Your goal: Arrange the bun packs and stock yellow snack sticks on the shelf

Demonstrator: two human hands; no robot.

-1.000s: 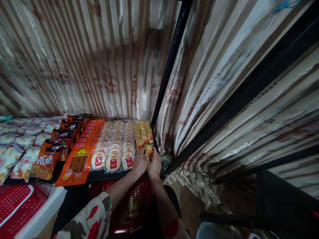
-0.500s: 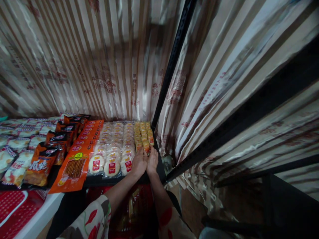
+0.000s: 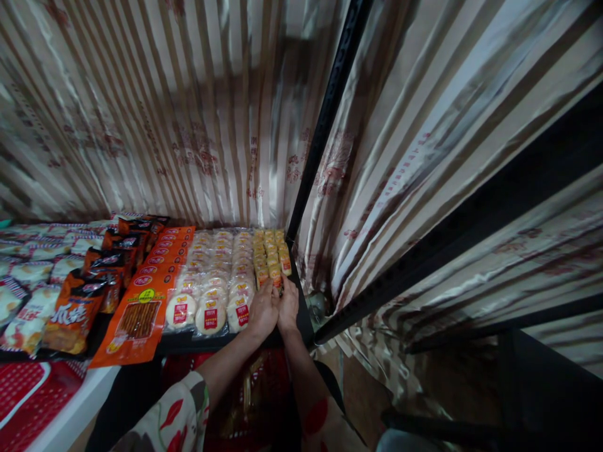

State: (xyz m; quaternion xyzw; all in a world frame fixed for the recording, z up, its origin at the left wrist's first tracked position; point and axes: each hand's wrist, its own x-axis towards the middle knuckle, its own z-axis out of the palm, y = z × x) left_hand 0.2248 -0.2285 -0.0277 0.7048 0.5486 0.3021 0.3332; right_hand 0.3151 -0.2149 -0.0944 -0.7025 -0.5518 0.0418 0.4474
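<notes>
On the right end of a dark shelf point(image 3: 200, 344), small yellow snack packets point(image 3: 272, 242) with orange labels stand in tight rows. My left hand point(image 3: 264, 311) and my right hand point(image 3: 288, 307) are side by side at the front of these rows, thumbs close together. Their curled fingers close round a small yellow snack packet point(image 3: 276, 275) at the front of the middle row; its lower part is hidden by the hands. Left of my left hand lie rows of round white wrapped crackers point(image 3: 211, 311) with red labels.
Further left are flat orange snack packs point(image 3: 141, 314), orange-and-black bags point(image 3: 75, 311) and white bags point(image 3: 32, 314). A black post point(image 3: 325, 119) rises at the shelf's corner, with striped curtain point(image 3: 202, 125) behind. A red basket point(image 3: 32, 395) sits lower left.
Both hands stay at the front of the yellow packets, with only slight finger movement; the right fingertips have drawn back a little. The view has shifted very slightly.
</notes>
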